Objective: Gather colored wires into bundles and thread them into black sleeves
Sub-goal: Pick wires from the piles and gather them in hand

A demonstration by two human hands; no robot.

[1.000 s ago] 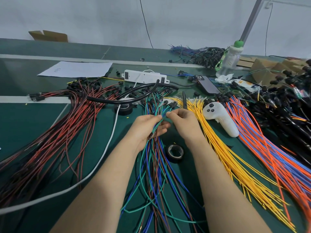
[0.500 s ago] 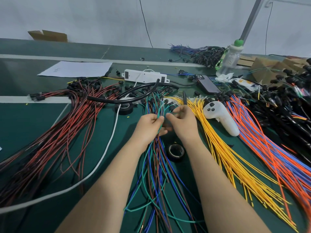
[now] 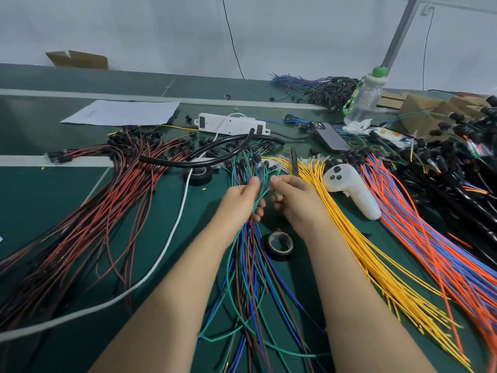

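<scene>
Left hand [image 3: 239, 197] grips thin green-blue-brown wire bundle [image 3: 250, 254] | right hand [image 3: 298, 203] pinches green strand [image 3: 265, 192]

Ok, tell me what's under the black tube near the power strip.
The black tube crosses over red wires, the white cable and the far edge of a tape roll. Anything else beneath it is covered.

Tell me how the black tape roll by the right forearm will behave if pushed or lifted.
The black tape roll lies flat on the green mat, so a push would probably slide it rather than roll it. Its open core suggests it is light and easy to hook. Stood on edge, it would likely roll.
</scene>
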